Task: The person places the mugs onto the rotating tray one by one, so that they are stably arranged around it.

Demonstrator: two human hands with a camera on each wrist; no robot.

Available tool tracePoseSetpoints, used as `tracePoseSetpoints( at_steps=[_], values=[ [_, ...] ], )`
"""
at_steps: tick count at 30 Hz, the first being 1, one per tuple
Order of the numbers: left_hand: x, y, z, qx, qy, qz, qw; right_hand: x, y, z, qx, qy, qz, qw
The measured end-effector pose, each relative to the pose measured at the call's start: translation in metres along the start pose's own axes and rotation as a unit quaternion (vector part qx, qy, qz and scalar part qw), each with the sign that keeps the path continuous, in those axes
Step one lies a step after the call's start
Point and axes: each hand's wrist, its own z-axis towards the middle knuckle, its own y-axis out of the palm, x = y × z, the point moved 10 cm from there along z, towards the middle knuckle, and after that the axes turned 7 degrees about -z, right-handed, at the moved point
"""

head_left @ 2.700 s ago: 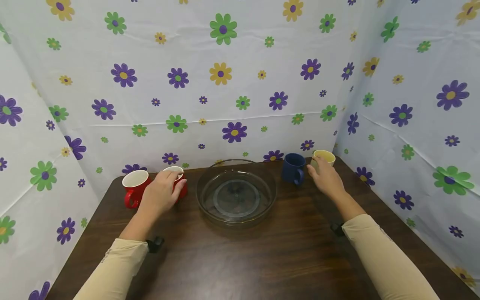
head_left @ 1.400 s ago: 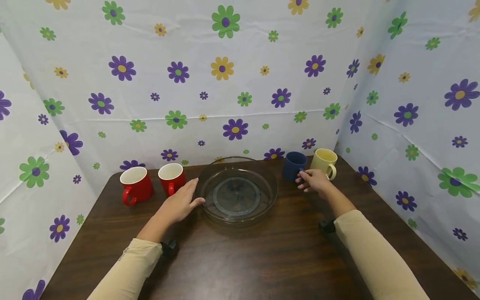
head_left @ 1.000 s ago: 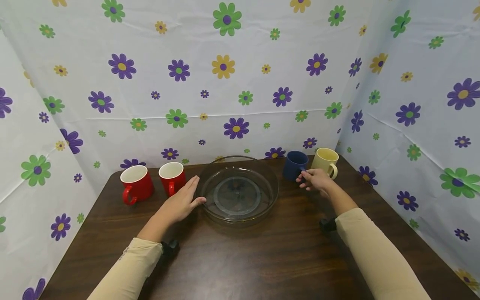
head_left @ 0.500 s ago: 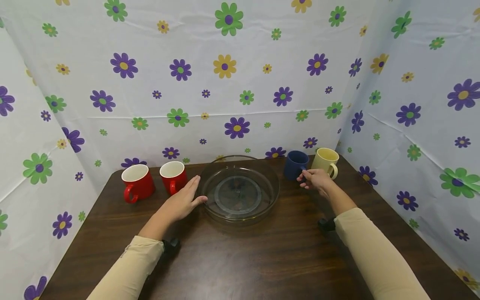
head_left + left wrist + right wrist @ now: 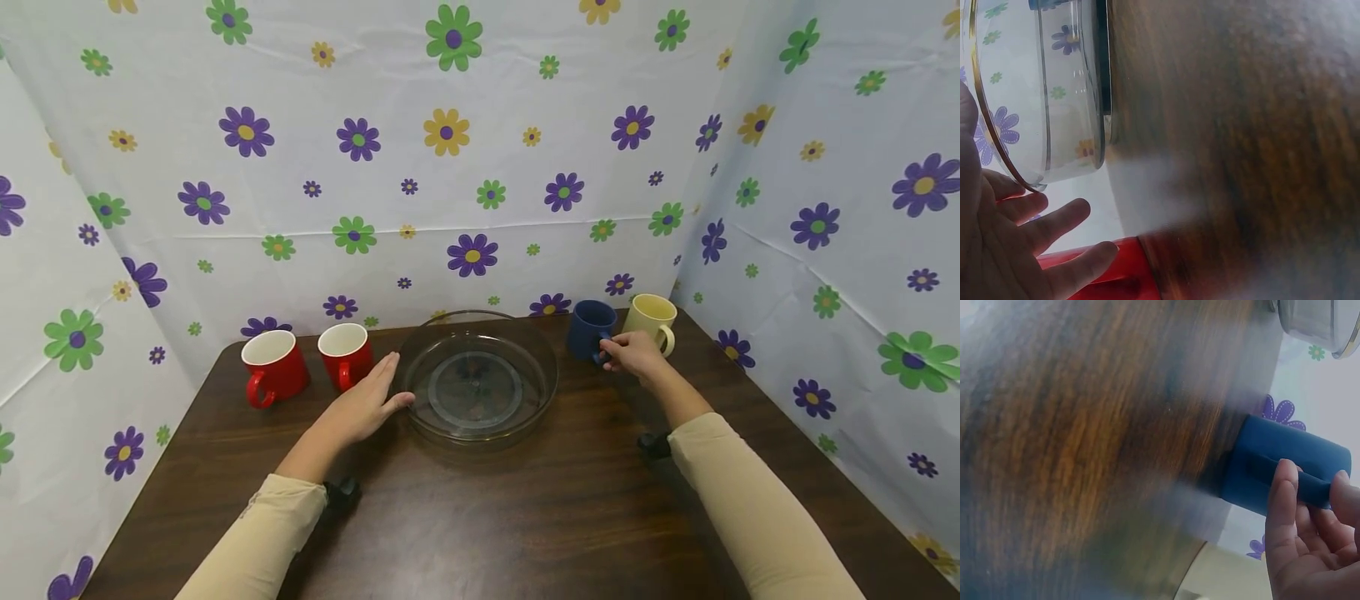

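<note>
A round glass dish (image 5: 476,392) stands near the back middle of the table. My left hand (image 5: 360,410) touches its left rim with fingers extended; in the left wrist view the fingertips meet the rim of the dish (image 5: 1072,119), and the left hand (image 5: 1016,244) is spread. At the back right is a blue mug (image 5: 588,330). My right hand (image 5: 633,354) grips its handle, and in the right wrist view thumb and fingers of the right hand (image 5: 1316,544) pinch the handle of the upright blue mug (image 5: 1291,447).
Two red mugs, a larger one (image 5: 277,369) and a smaller one (image 5: 348,354), stand left of the dish. A yellow mug (image 5: 649,321) is right of the blue one, behind my right hand. Flowered cloth (image 5: 300,150) hangs around the brown table (image 5: 480,533).
Both hands have left the smaller red mug and the yellow mug; the left moved to the dish, the right to the blue mug's handle. In the last second they have barely moved.
</note>
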Motion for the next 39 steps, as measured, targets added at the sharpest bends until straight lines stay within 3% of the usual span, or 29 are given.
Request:
tracePoseSetpoints(
  at_steps=[17, 39],
  values=[
    [0.003, -0.001, 0.003, -0.007, 0.001, -0.002, 1.0, -0.003, -0.008, -0.006, 0.055, -0.031, -0.027, 0.9976],
    [-0.004, 0.001, 0.001, -0.015, -0.01, -0.013, 0.9998, -0.008, -0.014, -0.017, 0.07, -0.041, -0.057, 0.995]
  ],
)
